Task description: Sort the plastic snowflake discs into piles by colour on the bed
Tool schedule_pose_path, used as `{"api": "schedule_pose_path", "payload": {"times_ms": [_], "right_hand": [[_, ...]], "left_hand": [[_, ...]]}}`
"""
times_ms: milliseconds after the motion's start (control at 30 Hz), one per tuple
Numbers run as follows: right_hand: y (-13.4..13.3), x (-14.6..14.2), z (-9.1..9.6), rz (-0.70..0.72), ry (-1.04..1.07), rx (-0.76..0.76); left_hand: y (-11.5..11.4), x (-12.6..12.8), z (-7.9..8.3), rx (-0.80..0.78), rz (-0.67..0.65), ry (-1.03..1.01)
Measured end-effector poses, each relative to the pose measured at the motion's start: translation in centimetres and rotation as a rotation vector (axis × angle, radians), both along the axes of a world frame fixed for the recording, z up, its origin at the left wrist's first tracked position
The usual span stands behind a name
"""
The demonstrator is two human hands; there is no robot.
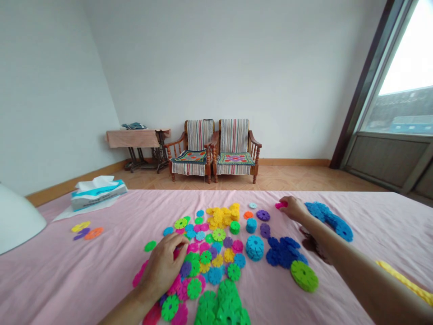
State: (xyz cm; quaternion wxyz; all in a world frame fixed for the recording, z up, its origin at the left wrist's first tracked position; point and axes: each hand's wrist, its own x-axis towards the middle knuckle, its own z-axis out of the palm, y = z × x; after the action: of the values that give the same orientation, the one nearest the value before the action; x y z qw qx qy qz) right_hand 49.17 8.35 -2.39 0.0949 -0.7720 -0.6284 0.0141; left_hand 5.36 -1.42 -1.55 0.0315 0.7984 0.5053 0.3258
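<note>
My right hand [293, 208] is over the far right of the bed-like pink surface, fingers pinched on a pink notched plastic disc [280, 205]. Beneath that forearm, partly hidden, lies a pile of brown discs [313, 246]; beyond it is a curved row of blue discs [329, 219]. My left hand [168, 258] is closed, fingers curled down into a loose spread of mixed-colour notched discs [205, 257]. Whatever its fingertips hold, if anything, is hidden. Pink discs [140, 273] show beside that hand.
Sorted discs form groups: yellow pile [221, 216], light-blue stack [255, 247], dark-blue pile [286, 252], lime stack [304, 276], green pile [223, 307], and yellow row [404, 280]. Left are a tissue pack [99, 195] and a white rounded object [18, 221]. Two chairs [233, 140] stand beyond.
</note>
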Motion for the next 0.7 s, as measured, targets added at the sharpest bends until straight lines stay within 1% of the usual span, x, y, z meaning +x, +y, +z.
{"api": "schedule_pose_path", "payload": {"times_ms": [200, 300, 367, 433, 500, 600, 700], "right_hand": [[-1.4, 0.4, 0.3, -0.023, 0.024, 0.068], [-2.3, -0.1, 0.9, -0.032, 0.038, 0.113], [-2.8, -1.0, 1.5, -0.023, 0.054, 0.158], [-3.5, -2.6, 2.3, 0.019, 0.080, 0.215], [-4.7, -5.1, 3.1, 0.106, 0.113, 0.266], [-7.2, -9.9, 4.0, 0.300, 0.158, 0.306], [-10.0, -14.3, 4.5, 0.475, 0.163, 0.304]], "left_hand": [[-0.1, 0.1, 0.1, -0.005, -0.005, -0.005], [-0.1, 0.1, 0.1, 0.000, -0.008, -0.015], [-0.2, 0.1, 0.0, 0.011, -0.004, -0.029], [-0.3, 0.1, 0.0, 0.034, 0.009, -0.051], [-0.3, 0.0, -0.1, 0.062, 0.023, -0.071], [-0.2, -0.1, -0.2, 0.084, 0.030, -0.084], [-0.1, -0.2, -0.2, 0.097, 0.035, -0.089]]}}
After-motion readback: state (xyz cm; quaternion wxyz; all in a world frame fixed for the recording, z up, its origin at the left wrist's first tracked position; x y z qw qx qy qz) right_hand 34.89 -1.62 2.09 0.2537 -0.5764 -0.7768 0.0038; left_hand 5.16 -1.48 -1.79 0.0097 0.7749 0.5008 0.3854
